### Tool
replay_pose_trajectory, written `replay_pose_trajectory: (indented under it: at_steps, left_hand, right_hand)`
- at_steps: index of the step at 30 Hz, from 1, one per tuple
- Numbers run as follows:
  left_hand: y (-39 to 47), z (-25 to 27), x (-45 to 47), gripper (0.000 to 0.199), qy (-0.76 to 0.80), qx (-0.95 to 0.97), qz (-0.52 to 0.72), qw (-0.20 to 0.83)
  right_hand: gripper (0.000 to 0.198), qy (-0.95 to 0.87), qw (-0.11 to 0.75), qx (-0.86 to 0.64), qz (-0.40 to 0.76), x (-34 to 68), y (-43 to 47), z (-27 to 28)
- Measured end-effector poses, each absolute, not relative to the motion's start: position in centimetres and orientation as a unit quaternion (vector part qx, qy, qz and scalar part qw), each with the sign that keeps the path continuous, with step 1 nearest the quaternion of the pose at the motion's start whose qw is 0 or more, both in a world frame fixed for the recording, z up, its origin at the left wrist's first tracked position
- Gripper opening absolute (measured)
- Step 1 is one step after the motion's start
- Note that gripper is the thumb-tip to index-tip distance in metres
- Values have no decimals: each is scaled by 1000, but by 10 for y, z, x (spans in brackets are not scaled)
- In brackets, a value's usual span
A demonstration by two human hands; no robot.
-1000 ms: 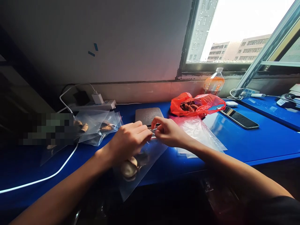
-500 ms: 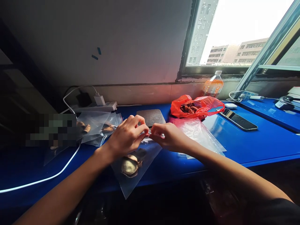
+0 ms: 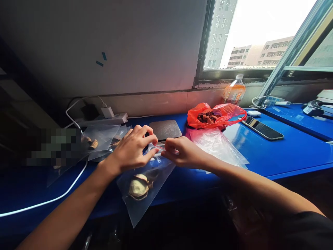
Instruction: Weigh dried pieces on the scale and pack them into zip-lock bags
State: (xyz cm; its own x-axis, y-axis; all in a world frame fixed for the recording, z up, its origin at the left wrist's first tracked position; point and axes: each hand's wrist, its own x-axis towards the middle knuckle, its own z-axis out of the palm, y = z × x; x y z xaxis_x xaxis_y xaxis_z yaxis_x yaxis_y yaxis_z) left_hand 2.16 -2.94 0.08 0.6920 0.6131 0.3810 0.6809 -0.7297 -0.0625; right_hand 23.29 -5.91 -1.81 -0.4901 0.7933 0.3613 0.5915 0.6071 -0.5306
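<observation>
One clear zip bag [image 3: 156, 177] with a pale, brown-edged piece [image 3: 139, 188] inside is held over the front edge of the blue table [image 3: 262, 159], its red-lined mouth pinched by the right hand [image 3: 183, 152]; at that mouth the left hand [image 3: 134, 147] is placed with thumb and forefinger parted (whether the film is gripped there cannot be told). Beyond the hands a flat grey plate [image 3: 166, 129] is seen, flanked on the right by loose clear bags [image 3: 220, 144] and a red bag [image 3: 193, 119] of brown pieces [image 3: 208, 117], on the left by filled bags [image 3: 100, 135].
</observation>
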Motion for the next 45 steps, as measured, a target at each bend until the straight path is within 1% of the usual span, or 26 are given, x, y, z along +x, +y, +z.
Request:
replay_pose_trajectory:
  at_steps: [3, 6, 8, 10, 12, 14, 16, 19, 21, 23, 25, 26, 29, 31, 33, 35, 36, 37, 38, 41, 42, 45]
  left_hand:
    - [-21, 2, 12, 20, -361, -916, -159, 76]
    - [-15, 4, 5, 21, -371, -913, -167, 23]
    - [-16, 7, 3, 22, -381, -907, -175, -43]
    - [-20, 15, 4, 25, -384, -896, -181, -131]
    - [-25, 29, 6, 28, -370, -883, -202, -206]
    - [-29, 50, 12, 27, -330, -879, -248, -237]
    - [-33, 74, 22, 22, -272, -884, -315, -214]
    - [-36, 107, 44, 14, -195, -865, -452, -97]
    - [-37, 121, 62, 12, -161, -831, -529, -59]
    - [-38, 127, 79, 12, -134, -800, -583, -53]
    - [-38, 125, 95, 13, -119, -784, -607, -55]
    - [-36, 121, 102, 12, -115, -788, -602, -57]
    - [-26, 106, 120, 10, -140, -841, -519, -55]
    - [-16, 93, 132, 8, -163, -877, -450, -45]
    - [-5, 79, 147, 24, -190, -897, -399, -31]
    - [4, 65, 162, 47, -256, -902, -348, 2]
    - [9, 59, 170, 54, -297, -898, -324, 12]
    - [14, 54, 177, 55, -337, -891, -305, 10]
    - [19, 50, 183, 48, -372, -881, -293, -1]
    - [38, 47, 195, 15, -433, -850, -296, -49]
    - [45, 49, 196, 11, -443, -842, -301, -61]
    - [59, 57, 196, 12, -451, -829, -314, -102]
  right_hand:
    - [30, -837, 317, -410, 177, 234, -58, -21]
    - [37, -816, 362, -415, 176, 235, -54, -24]
    - [45, -796, 408, -414, 170, 237, -51, -25]
    - [49, -767, 463, -410, 172, 239, -48, -21]
    - [42, -724, 527, -398, 199, 245, -45, -12]
    - [32, -669, 592, -373, 252, 255, -44, 0]
    - [30, -601, 649, -349, 310, 268, -47, 8]
    - [28, -516, 689, -345, 375, 286, -61, 4]
    - [28, -491, 670, -352, 431, 292, -74, -8]
    - [32, -494, 620, -340, 505, 293, -87, -19]
    - [36, -503, 593, -310, 547, 294, -98, -21]
    - [35, -501, 605, -298, 542, 295, -101, -18]
    - [24, -469, 698, -302, 449, 313, -105, -4]
    - [19, -446, 738, -340, 376, 336, -103, 1]
    - [21, -434, 753, -392, 301, 363, -98, -3]
    - [28, -435, 749, -447, 222, 391, -93, -14]
    - [31, -444, 738, -473, 186, 403, -91, -20]
    - [32, -459, 720, -497, 154, 415, -90, -27]
    - [33, -481, 696, -518, 124, 424, -89, -32]
    - [34, -558, 608, -564, 17, 443, -86, -38]
    - [34, -586, 574, -571, -24, 446, -84, -36]
    - [34, -656, 442, -594, -143, 445, -69, -21]
